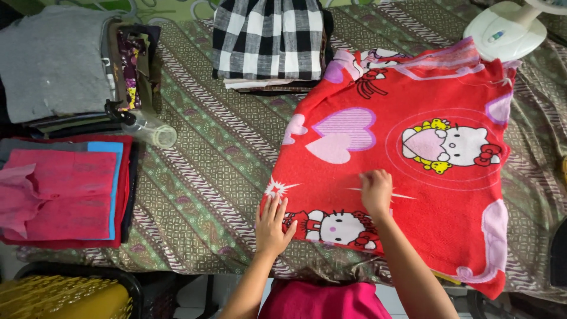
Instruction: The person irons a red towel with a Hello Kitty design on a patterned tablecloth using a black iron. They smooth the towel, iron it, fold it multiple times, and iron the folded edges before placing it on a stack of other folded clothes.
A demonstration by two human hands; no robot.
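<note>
While the left hand [273,223] lies flat, fingers together, pinning the red cartoon blanket [413,159] at its near-left corner, the right hand [375,190] rests beside it, fingers curled (holding nothing), apparently smoothing. Beyond them sits a checked folded stack [269,38] on the patterned surface [207,177].

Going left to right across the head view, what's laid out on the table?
Stack of folded pink and red cloths → clear spray bottle → black-and-white checked cloth pile → red cartoon blanket, with the left hand and right hand resting on it → white appliance base.
</note>
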